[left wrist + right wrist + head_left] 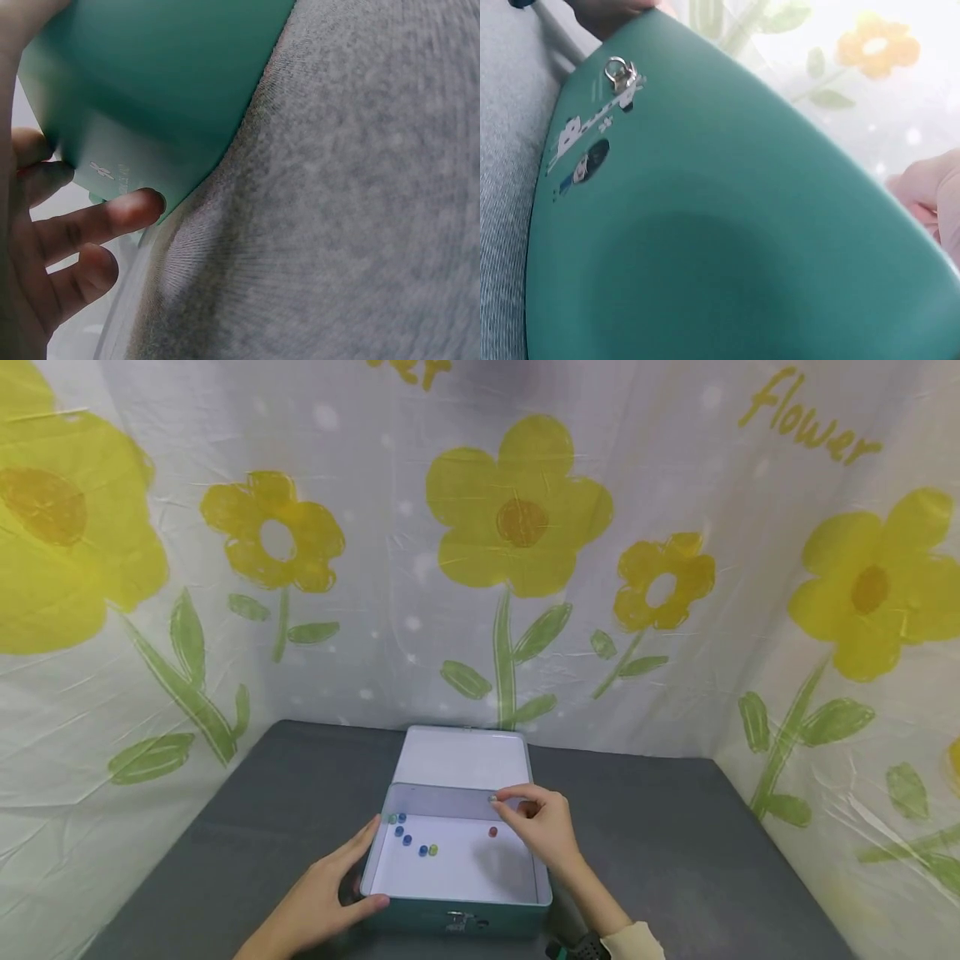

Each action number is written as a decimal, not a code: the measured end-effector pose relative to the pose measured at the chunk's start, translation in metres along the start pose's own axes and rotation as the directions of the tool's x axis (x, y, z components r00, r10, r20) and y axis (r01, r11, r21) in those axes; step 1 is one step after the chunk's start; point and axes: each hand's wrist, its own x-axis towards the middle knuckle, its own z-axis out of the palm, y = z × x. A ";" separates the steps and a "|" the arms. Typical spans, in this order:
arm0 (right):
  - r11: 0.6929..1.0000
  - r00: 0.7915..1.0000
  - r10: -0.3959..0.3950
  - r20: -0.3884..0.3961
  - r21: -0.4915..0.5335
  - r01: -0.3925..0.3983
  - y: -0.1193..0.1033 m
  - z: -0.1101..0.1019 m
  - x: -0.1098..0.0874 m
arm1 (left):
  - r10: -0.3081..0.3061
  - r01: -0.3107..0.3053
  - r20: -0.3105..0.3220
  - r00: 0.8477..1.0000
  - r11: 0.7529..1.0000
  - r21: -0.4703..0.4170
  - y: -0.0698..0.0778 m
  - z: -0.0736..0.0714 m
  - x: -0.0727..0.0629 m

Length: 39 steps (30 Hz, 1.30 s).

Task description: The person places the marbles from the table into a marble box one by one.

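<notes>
A green metal box stands with its white inside facing up. My left hand rests at its front left corner, thumb on the front rim and index finger along the left rim. In the left wrist view, fingers lie loosely spread by the green outer wall. Over the box's right part, my right hand pinches a small pale bead between thumb and index finger. On the box floor lie a red bead, a yellow-green bead, a pale green bead and several blue beads.
The box's white lid is folded back behind it. A metal clasp sits on the front wall. Dark grey cloth covers the table. A white curtain with yellow flowers hangs around the back and sides.
</notes>
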 end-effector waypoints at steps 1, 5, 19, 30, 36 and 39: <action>1.000 1.000 -0.007 0.004 -0.004 0.007 -0.001 0.002 0.001 | -0.001 0.001 0.002 1.000 1.000 -0.003 0.000 0.000 0.000; 0.999 1.000 -0.029 0.009 -0.015 0.029 -0.003 0.007 0.006 | -0.001 0.001 0.005 1.000 1.000 -0.014 0.000 -0.001 0.002; 1.000 0.996 -0.016 0.084 0.001 0.016 -0.016 0.019 0.016 | 0.015 -0.015 0.012 1.000 1.000 -0.013 0.007 -0.005 0.002; 0.999 0.988 0.021 0.153 -0.038 -0.015 -0.016 0.026 0.020 | 0.016 -0.016 -0.009 1.000 1.000 -0.004 0.004 -0.003 0.003; 0.995 0.985 0.037 0.171 -0.096 -0.021 -0.011 0.030 0.018 | 0.011 -0.011 -0.013 1.000 1.000 0.004 0.003 -0.001 0.002; 0.991 0.982 0.054 0.182 -0.129 -0.031 -0.007 0.033 0.017 | 0.013 -0.013 -0.005 1.000 1.000 0.000 0.004 -0.001 0.001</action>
